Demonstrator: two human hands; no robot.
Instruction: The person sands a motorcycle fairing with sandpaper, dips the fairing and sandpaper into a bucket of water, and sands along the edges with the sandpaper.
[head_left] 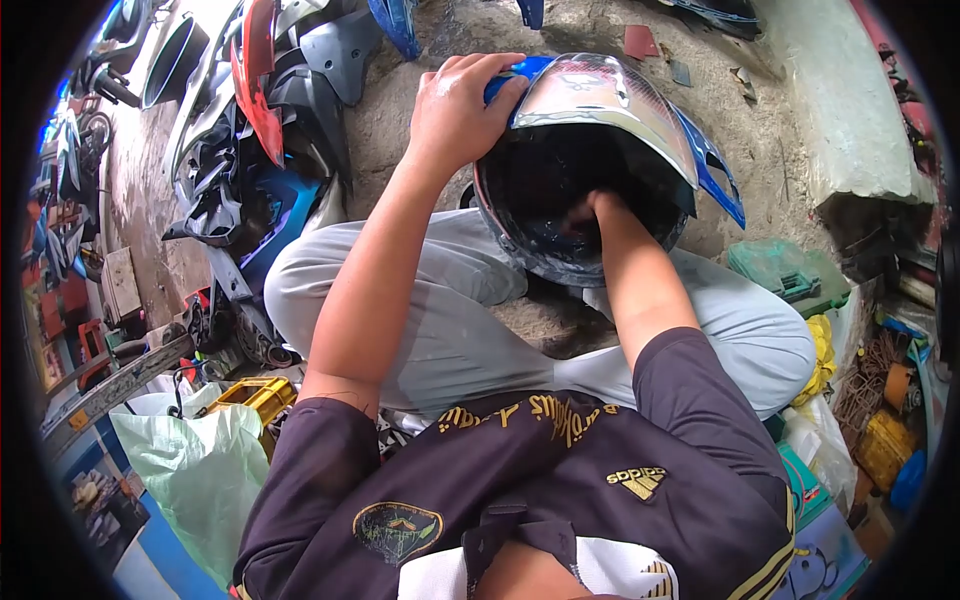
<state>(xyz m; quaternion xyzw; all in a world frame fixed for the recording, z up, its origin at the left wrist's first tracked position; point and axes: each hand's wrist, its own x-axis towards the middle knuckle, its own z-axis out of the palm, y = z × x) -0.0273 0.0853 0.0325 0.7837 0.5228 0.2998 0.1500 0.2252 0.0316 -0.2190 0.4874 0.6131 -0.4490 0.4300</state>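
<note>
In front of my crossed legs sits a helmet (545,262) with a dark hollow opening facing me. Its clear visor (590,95) is tilted up, and a slotted blue panel (722,180) juts out on the right side. My left hand (465,105) grips the blue upper left edge, fingers over the top and thumb lower down. Deep inside the opening is my right hand (588,208). Shadow and blur hide its fingers, so whether it holds anything cannot be made out.
Motorcycle fairing panels (258,90) are heaped at the left on the rough concrete floor (400,140). A pale green sack (205,480) and a yellow crate (255,398) stand near my left elbow. At the right lie a green box (785,270), a yellow cloth (822,360) and a concrete ledge (850,110).
</note>
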